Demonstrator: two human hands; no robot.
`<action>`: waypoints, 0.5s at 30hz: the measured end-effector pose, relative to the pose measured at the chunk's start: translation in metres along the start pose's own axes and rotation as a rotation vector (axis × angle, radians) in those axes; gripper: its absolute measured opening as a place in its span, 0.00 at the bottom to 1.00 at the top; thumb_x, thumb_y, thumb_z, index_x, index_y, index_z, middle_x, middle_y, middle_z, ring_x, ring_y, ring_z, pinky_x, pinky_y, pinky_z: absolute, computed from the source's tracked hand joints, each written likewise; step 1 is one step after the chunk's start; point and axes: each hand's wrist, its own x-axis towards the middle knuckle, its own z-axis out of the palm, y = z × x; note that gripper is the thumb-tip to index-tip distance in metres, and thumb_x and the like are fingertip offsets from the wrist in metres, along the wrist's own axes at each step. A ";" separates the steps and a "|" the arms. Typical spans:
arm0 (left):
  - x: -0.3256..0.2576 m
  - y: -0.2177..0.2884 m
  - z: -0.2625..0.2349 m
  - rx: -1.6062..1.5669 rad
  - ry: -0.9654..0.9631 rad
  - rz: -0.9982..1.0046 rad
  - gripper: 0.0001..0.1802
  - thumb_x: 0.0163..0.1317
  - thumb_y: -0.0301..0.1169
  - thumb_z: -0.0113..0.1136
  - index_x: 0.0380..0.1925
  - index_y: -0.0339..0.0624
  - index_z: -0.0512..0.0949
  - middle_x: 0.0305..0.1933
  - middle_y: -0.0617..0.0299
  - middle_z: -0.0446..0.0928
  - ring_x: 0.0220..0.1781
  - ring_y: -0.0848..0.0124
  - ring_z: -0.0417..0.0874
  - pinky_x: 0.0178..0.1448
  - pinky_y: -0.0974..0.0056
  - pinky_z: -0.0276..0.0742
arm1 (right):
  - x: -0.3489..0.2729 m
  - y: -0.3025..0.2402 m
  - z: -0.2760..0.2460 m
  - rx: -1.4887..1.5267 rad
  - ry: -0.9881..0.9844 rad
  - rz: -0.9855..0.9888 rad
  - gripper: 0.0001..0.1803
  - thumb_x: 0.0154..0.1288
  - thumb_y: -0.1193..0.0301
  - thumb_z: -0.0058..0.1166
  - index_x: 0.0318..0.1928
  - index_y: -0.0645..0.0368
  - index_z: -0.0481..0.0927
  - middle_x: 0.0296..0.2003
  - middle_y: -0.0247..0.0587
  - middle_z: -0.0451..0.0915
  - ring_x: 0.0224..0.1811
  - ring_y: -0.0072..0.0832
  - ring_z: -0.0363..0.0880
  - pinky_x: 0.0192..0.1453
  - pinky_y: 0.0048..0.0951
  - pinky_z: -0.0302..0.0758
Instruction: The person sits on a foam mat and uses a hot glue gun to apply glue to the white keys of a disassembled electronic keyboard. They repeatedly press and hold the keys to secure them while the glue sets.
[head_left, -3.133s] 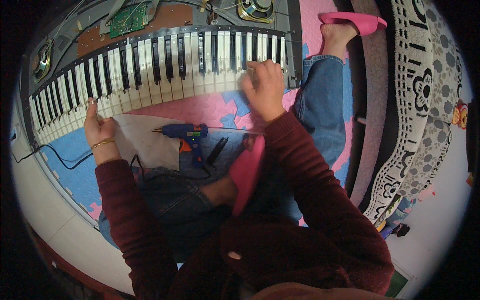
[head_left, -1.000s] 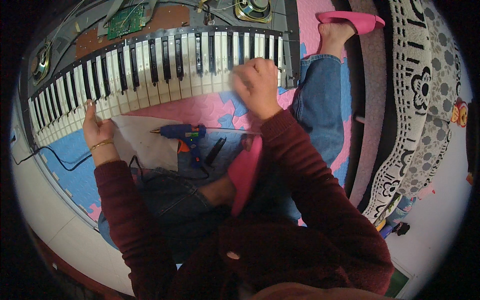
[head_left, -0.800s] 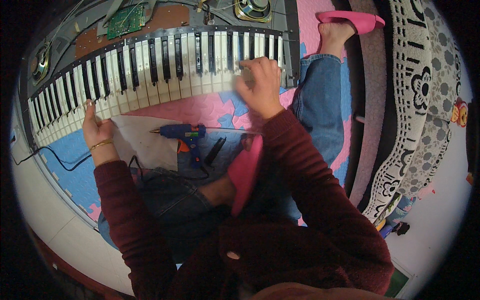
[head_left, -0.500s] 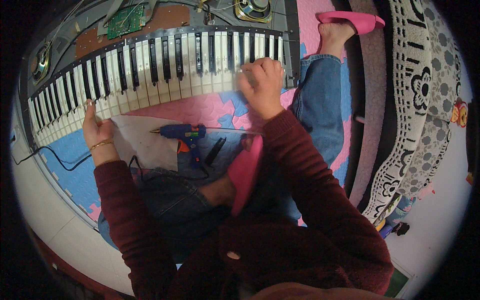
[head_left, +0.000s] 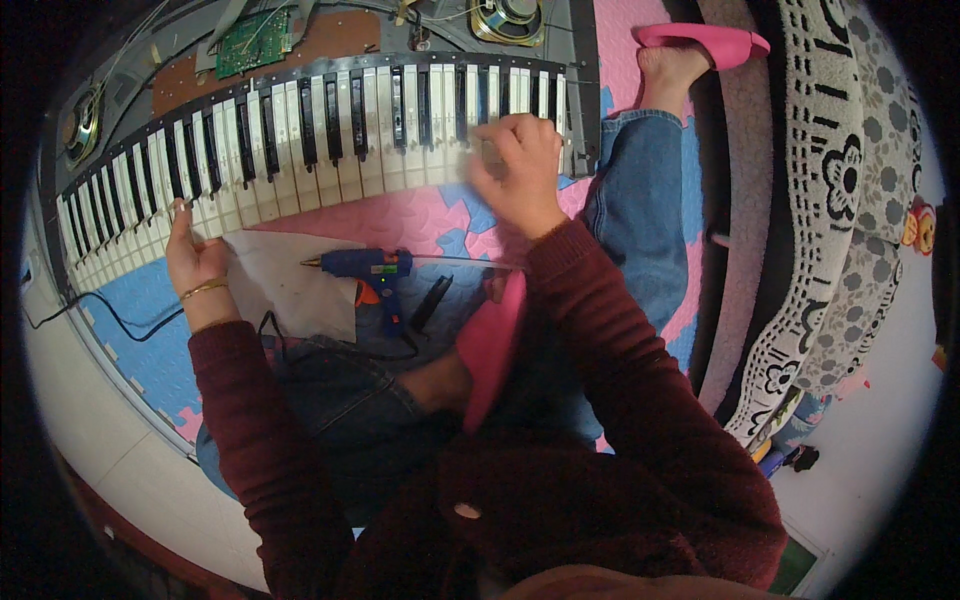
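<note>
A keyboard's long row of black and white keys [head_left: 330, 140] lies across the mat before me, with its casing opened. My left hand [head_left: 198, 262] rests at the front edge of the keys, left of the middle. One finger stretches onto a white key and the thumb stands apart. Over the white keys near the right end, my right hand [head_left: 525, 172] has bent fingers with the thumb apart; the fingertips are blurred, and nothing shows in them. A blue glue gun [head_left: 365, 264] lies between my arms, a glue stick [head_left: 460, 262] protruding from its back.
Behind the keys sit a green circuit board [head_left: 252, 45] and a round speaker [head_left: 506, 20]; another speaker [head_left: 82, 130] is at the left. A white sheet [head_left: 290, 285] and a small black part [head_left: 431, 304] lie by the glue gun. A black cable [head_left: 125, 325] runs leftward.
My right hand has shifted very slightly left over the keys, its fingertips now more blurred. The left hand and the glue gun have stayed put.
</note>
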 end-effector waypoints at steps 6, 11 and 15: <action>-0.001 0.002 0.000 0.059 -0.007 -0.012 0.21 0.66 0.29 0.65 0.58 0.40 0.78 0.56 0.59 0.81 0.56 0.63 0.81 0.62 0.53 0.78 | 0.003 0.001 0.005 -0.030 -0.043 -0.036 0.13 0.49 0.67 0.64 0.39 0.48 0.83 0.39 0.35 0.75 0.44 0.40 0.70 0.48 0.40 0.65; -0.010 0.003 0.007 0.079 0.048 -0.019 0.20 0.67 0.29 0.64 0.59 0.41 0.78 0.55 0.59 0.81 0.56 0.63 0.81 0.61 0.54 0.79 | 0.003 -0.002 0.003 0.006 0.037 -0.005 0.13 0.49 0.67 0.65 0.38 0.49 0.83 0.38 0.35 0.74 0.44 0.40 0.70 0.47 0.41 0.65; -0.013 0.003 0.012 0.045 0.053 -0.007 0.20 0.67 0.29 0.64 0.58 0.41 0.78 0.56 0.60 0.81 0.56 0.63 0.81 0.62 0.53 0.78 | 0.008 -0.006 0.002 0.061 0.034 -0.042 0.13 0.50 0.65 0.65 0.38 0.49 0.83 0.38 0.35 0.74 0.45 0.40 0.70 0.47 0.42 0.64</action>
